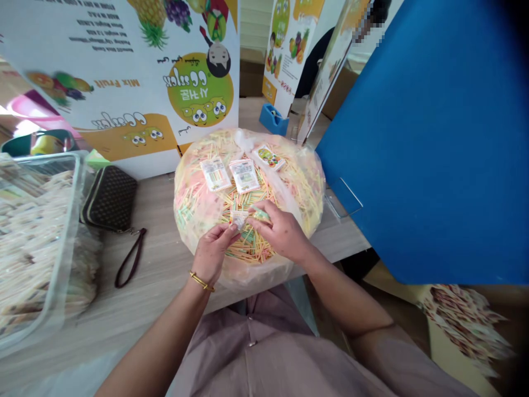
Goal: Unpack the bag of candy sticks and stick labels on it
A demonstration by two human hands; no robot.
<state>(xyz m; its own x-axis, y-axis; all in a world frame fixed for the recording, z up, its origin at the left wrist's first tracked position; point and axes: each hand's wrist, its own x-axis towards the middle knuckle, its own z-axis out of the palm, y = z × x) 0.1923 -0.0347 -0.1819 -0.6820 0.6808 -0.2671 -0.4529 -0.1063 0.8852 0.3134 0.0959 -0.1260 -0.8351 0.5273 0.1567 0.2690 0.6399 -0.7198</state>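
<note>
A big clear plastic bag (306,204) full of thin pastel candy sticks (256,251) lies open on the table before me. Above the sticks, my left hand (212,248) pinches a small printed candy packet (238,219) by its edge. My right hand (281,227) is closed at the packet's right side, its fingers round a small bunch of candy sticks (262,215). Three more packets rest on top of the bag: one at left (215,173), a middle one (244,176) and a right one (269,157).
At left stands a clear plastic tub (61,275) of packets, beside a dark wallet (111,197) with a wrist strap. Printed cartons (157,110) form a wall behind. A blue tape dispenser (274,118) and a large blue panel (433,149) are to the right; more packets (467,325) lie below.
</note>
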